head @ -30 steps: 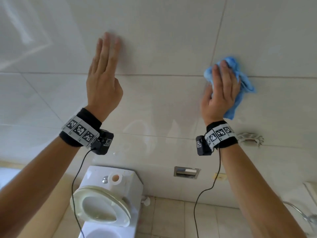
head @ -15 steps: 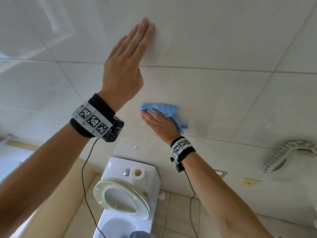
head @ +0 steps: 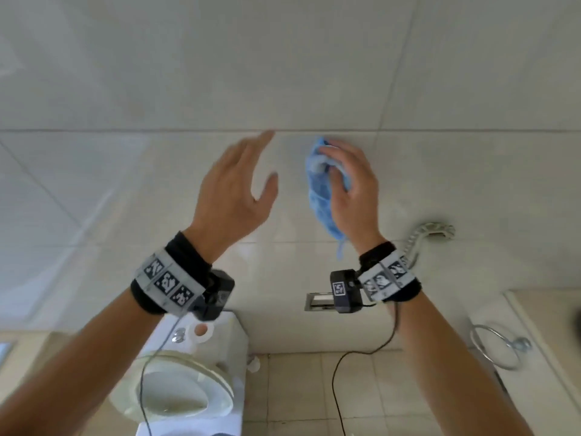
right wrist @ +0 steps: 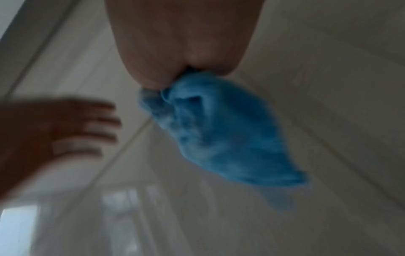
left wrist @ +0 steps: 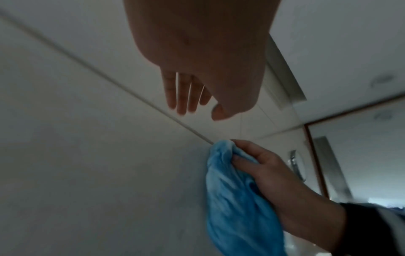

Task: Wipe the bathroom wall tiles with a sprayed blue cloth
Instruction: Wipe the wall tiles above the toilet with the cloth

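Glossy white wall tiles [head: 283,73] fill the head view. My right hand [head: 342,171] grips a bunched blue cloth [head: 320,196] just below a horizontal grout line, and the cloth's tail hangs down past the wrist. The left wrist view shows the fingers [left wrist: 252,155] curled into the cloth [left wrist: 236,199], which lies against the tile. In the right wrist view the cloth [right wrist: 219,135] hangs from the hand, blurred. My left hand [head: 248,177] hovers just left of the cloth, fingers straight and spread, holding nothing. Its fingers [left wrist: 186,97] are straight in its own wrist view too.
A white toilet [head: 188,394] with a paper roll [head: 199,332] on its tank stands below left. A recessed metal holder [head: 317,300], a hose bracket [head: 437,231] and a towel ring [head: 500,344] are on the lower right wall. Cables hang from both wrists.
My left hand has come off the upper tile where it lay flat and dropped beside the right hand. The right hand swept the cloth left, then back up, and now grips it bunched.
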`<action>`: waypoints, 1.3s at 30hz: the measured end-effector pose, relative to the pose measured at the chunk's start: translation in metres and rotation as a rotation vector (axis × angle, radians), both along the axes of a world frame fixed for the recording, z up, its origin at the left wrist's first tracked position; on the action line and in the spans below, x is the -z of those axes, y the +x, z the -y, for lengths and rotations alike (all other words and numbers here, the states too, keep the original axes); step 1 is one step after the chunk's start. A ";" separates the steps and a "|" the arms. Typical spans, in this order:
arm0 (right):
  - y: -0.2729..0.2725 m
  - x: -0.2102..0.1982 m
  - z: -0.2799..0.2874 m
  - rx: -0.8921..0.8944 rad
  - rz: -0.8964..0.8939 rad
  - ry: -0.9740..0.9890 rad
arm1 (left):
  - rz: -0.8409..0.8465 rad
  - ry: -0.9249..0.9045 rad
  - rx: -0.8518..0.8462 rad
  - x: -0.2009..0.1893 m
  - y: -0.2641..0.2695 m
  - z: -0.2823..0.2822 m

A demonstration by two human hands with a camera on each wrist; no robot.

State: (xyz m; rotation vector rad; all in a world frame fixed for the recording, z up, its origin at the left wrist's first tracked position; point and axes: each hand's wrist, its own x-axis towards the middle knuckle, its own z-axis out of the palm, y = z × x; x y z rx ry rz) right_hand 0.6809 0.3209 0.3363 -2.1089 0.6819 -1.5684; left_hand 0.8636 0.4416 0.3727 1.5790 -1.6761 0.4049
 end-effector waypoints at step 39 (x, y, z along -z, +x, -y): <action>-0.141 0.041 -0.038 -0.543 0.464 1.444 | 0.142 0.488 0.384 0.031 -0.132 0.047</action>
